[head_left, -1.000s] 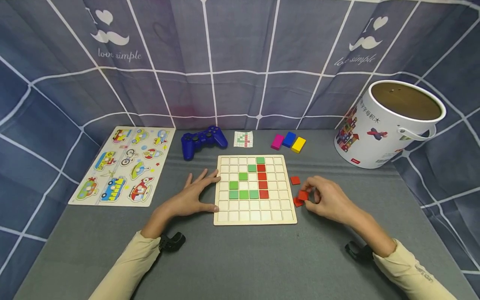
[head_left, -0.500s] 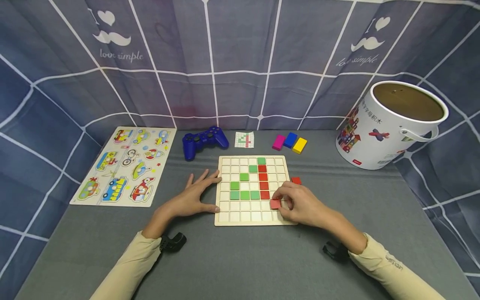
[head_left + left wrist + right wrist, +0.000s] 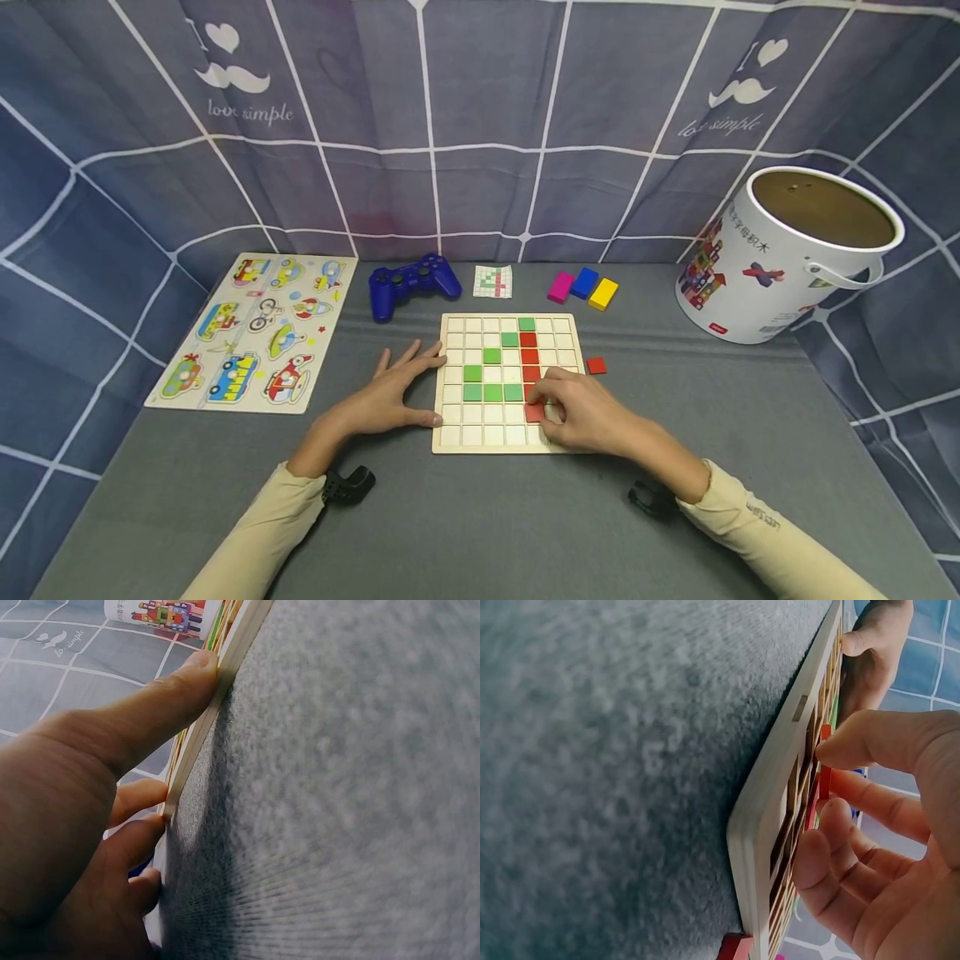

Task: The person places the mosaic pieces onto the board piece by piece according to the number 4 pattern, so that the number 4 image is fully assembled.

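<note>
A wooden grid board [image 3: 480, 436] lies on the table, with green tiles [image 3: 492, 356] set in a diagonal and a row, and red tiles [image 3: 529, 356] in a column. My right hand [image 3: 592, 412] pinches a red tile [image 3: 534, 412] between thumb and finger over the cell below that column; in the right wrist view this tile [image 3: 826, 761] stands on edge, tilted against the board. My left hand [image 3: 382, 400] is spread with straight fingers, thumb and fingertips touching the board's left edge. Another loose red tile [image 3: 596, 366] lies just right of the board.
Behind the board are a small pattern card [image 3: 492, 282], a blue game controller [image 3: 414, 283] and magenta, blue and yellow blocks [image 3: 584, 283]. A vehicle puzzle board [image 3: 255, 333] lies at left. A white bucket [image 3: 780, 275] stands at the back right.
My right hand has carried a red tile leftward from the loose tiles beside the board to a cell under the red column. The left hand has stayed at the board's edge.
</note>
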Tool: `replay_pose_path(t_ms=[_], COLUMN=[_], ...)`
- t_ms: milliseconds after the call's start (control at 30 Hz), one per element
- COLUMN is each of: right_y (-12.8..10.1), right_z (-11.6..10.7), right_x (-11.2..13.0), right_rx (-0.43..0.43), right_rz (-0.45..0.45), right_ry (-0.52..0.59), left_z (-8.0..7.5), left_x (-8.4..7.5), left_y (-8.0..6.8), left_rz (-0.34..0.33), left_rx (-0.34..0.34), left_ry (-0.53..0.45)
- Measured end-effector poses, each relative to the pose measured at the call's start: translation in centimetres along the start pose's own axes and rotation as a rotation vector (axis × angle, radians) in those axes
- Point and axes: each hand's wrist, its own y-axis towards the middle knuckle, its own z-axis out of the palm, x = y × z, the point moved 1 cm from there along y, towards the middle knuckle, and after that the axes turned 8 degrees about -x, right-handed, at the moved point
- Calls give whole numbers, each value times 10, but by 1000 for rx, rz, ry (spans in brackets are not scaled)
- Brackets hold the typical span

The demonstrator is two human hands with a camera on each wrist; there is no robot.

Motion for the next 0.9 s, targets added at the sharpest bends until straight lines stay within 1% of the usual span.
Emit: replay_pose_path(t_ms=[133,367,500,600,733,900], right_y=[1,3,0,-6,-18,-34], right_z=[-1,-1,-5,-13,-25,-38], right_x=[0,1,-2,-7,-18,-31], right_rx=[-4,15,2,-16,-26,-15], right_rz=[-4,0,3,14,59,125], right_ry=[-13,-18,-14,-10,-31,-63], left_z=[-1,-3,-2,-1,-1,-1], left_x=[-1,-1,-2,-2,-2,-1], left_y=[-1,-1,-1,-1,0,-1], left_rz=[1,8,0,-1,3,9], left_rx=[-3,-6,-5,-6,-4,-9], left_ry=[3,3,3,4,7,3])
